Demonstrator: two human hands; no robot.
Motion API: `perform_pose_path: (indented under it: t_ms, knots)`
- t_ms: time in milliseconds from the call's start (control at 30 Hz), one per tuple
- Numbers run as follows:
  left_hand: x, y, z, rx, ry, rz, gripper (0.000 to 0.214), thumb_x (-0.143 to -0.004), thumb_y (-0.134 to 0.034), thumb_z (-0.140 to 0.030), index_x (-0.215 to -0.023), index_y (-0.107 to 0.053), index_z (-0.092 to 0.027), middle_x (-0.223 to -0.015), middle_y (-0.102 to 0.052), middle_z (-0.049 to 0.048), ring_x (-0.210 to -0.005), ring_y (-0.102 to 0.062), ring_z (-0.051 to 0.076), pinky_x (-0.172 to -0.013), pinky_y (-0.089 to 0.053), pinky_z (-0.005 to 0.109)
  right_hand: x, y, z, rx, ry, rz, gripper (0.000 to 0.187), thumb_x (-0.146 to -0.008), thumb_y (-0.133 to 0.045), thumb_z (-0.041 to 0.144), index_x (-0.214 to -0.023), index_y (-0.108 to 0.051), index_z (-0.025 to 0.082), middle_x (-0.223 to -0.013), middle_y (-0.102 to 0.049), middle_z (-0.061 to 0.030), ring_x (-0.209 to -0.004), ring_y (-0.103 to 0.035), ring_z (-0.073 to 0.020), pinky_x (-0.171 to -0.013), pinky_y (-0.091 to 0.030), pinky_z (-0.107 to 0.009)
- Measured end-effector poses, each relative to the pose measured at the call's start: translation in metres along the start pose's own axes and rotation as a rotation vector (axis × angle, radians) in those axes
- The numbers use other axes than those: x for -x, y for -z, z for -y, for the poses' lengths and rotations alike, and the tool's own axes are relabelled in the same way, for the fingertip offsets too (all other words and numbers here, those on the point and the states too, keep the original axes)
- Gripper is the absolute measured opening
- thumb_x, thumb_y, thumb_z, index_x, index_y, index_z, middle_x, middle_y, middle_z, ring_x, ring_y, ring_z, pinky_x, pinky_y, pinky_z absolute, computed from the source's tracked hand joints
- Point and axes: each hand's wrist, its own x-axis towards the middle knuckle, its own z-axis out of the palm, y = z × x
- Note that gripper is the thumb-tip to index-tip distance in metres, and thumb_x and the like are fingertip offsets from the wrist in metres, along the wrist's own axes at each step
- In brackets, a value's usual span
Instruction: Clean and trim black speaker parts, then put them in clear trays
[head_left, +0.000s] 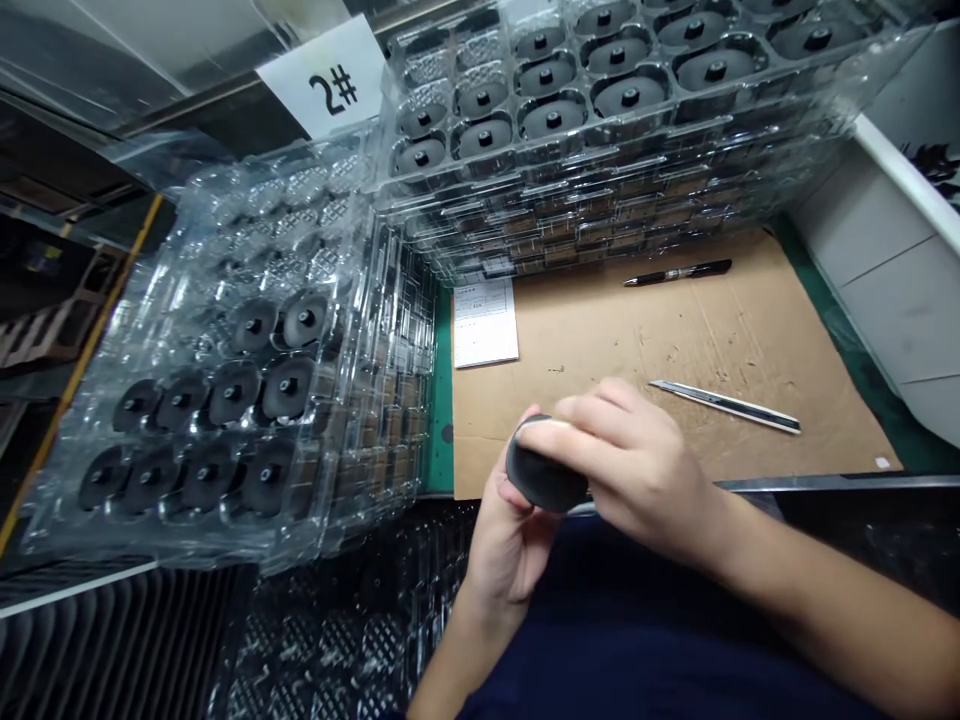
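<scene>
Between my two hands is a dark grey rounded part [546, 478], its smooth face turned up toward me over the near edge of the cardboard. My left hand [510, 530] grips it from below and the left side, fingers closed around its rim. From the right, my right hand [630, 460] is closed on it as well, with fingers laid across its upper edge. The part's underside is hidden. Similar dark parts with a short central peg sit in the clear plastic tray [352, 215] on the left and in the tray stack [600, 165] at the back.
A cardboard sheet [585, 340] covers the green bench top. On it lie a utility knife [726, 405], a black pen [679, 273] and a printed paper slip [485, 335]. A "2#" sign [330, 80] stands behind. A white bin wall [877, 250] borders the right; more trays [330, 640] sit below.
</scene>
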Motion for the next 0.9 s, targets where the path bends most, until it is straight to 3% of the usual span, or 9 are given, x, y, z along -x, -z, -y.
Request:
perform_pose_path:
  t_ms: [67, 133, 200, 300, 433, 600, 733, 833, 900]
  knots:
    - [0.001, 0.000, 0.003, 0.023, 0.054, 0.019, 0.027, -0.072, -0.069, -0.042, -0.092, -0.068, -0.024, -0.099, -0.066, -0.0024, -0.098, -0.061, 0.015, -0.077, -0.051, 0.015, -0.003, 0.002, -0.005, -0.139, 0.103, 0.050, 0.025, -0.093, -0.040, 0.022, -0.099, -0.064, 0.018, -0.088, -0.064, -0.0050, -0.075, -0.050, -0.0134, -0.070, -0.042, -0.029]
    - [0.001, -0.001, 0.003, 0.020, 0.105, 0.045, 0.036, -0.068, -0.070, -0.048, -0.094, -0.068, -0.024, -0.100, -0.067, 0.0001, -0.097, -0.063, 0.020, -0.081, -0.053, 0.025, -0.001, 0.006, -0.014, -0.234, 0.043, 0.037, 0.026, -0.093, -0.039, 0.020, -0.106, -0.062, 0.018, -0.092, -0.065, -0.0045, -0.081, -0.054, -0.0126, -0.074, -0.045, -0.028]
    - [0.002, -0.002, 0.001, 0.027, 0.173, 0.094, 0.048, -0.064, -0.072, -0.050, -0.105, -0.065, -0.026, -0.114, -0.063, 0.0034, -0.099, -0.063, 0.025, -0.084, -0.053, 0.034, 0.009, 0.010, -0.026, -0.214, -0.222, -0.037, 0.026, -0.092, -0.042, 0.019, -0.111, -0.060, 0.020, -0.099, -0.064, -0.0046, -0.086, -0.057, -0.0127, -0.075, -0.046, -0.027]
    - [0.002, -0.003, -0.004, 0.065, 0.249, 0.177, 0.058, -0.063, -0.072, -0.052, -0.115, -0.060, -0.029, -0.131, -0.054, 0.0059, -0.106, -0.060, 0.029, -0.083, -0.053, 0.033, 0.038, 0.009, -0.043, -0.166, -0.647, -0.028, 0.025, -0.089, -0.049, 0.029, -0.110, -0.061, 0.022, -0.101, -0.065, -0.0041, -0.078, -0.059, -0.0136, -0.065, -0.046, -0.025]
    - [0.000, -0.001, -0.006, 0.082, 0.282, 0.216, 0.064, -0.058, -0.075, -0.053, -0.116, -0.059, -0.029, -0.132, -0.053, 0.0071, -0.106, -0.060, 0.029, -0.081, -0.053, 0.030, 0.087, -0.008, -0.050, -0.320, -0.839, 0.184, 0.029, -0.088, -0.048, 0.035, -0.108, -0.062, 0.019, -0.101, -0.067, -0.0059, -0.078, -0.062, -0.0161, -0.065, -0.050, -0.027]
    - [0.001, -0.001, -0.004, 0.087, 0.283, 0.254, 0.065, -0.058, -0.077, -0.049, -0.117, -0.059, -0.030, -0.129, -0.056, 0.0061, -0.106, -0.061, 0.027, -0.081, -0.053, 0.030, 0.108, -0.019, -0.053, -0.377, -0.837, 0.243, 0.030, -0.086, -0.050, 0.034, -0.107, -0.063, 0.017, -0.100, -0.068, -0.0079, -0.082, -0.065, -0.0194, -0.072, -0.053, -0.033]
    - [0.004, -0.003, -0.004, 0.046, 0.269, 0.277, 0.066, -0.059, -0.077, -0.048, -0.118, -0.058, -0.029, -0.128, -0.057, 0.0070, -0.106, -0.060, 0.028, -0.089, -0.049, 0.035, 0.078, 0.013, -0.036, -0.261, -0.826, 0.045, 0.030, -0.087, -0.051, 0.035, -0.112, -0.060, 0.022, -0.110, -0.064, -0.0064, -0.092, -0.062, -0.0196, -0.078, -0.050, -0.033]
    - [0.006, -0.007, -0.002, 0.014, 0.252, 0.275, 0.069, -0.057, -0.078, -0.049, -0.120, -0.056, -0.027, -0.126, -0.057, 0.0082, -0.105, -0.060, 0.029, -0.098, -0.041, 0.041, 0.046, 0.040, -0.004, -0.058, -0.630, -0.196, 0.033, -0.085, -0.056, 0.024, -0.118, -0.057, 0.027, -0.113, -0.062, -0.0030, -0.090, -0.060, -0.0168, -0.075, -0.047, -0.029]
    - [0.006, -0.010, 0.001, -0.015, 0.240, 0.263, 0.073, -0.057, -0.079, -0.049, -0.121, -0.055, -0.024, -0.124, -0.059, 0.0087, -0.109, -0.057, 0.030, -0.102, -0.037, 0.042, 0.030, 0.046, 0.013, -0.039, -0.298, -0.157, 0.032, -0.084, -0.055, 0.014, -0.114, -0.059, 0.025, -0.106, -0.065, -0.0016, -0.089, -0.059, -0.0152, -0.074, -0.044, -0.029]
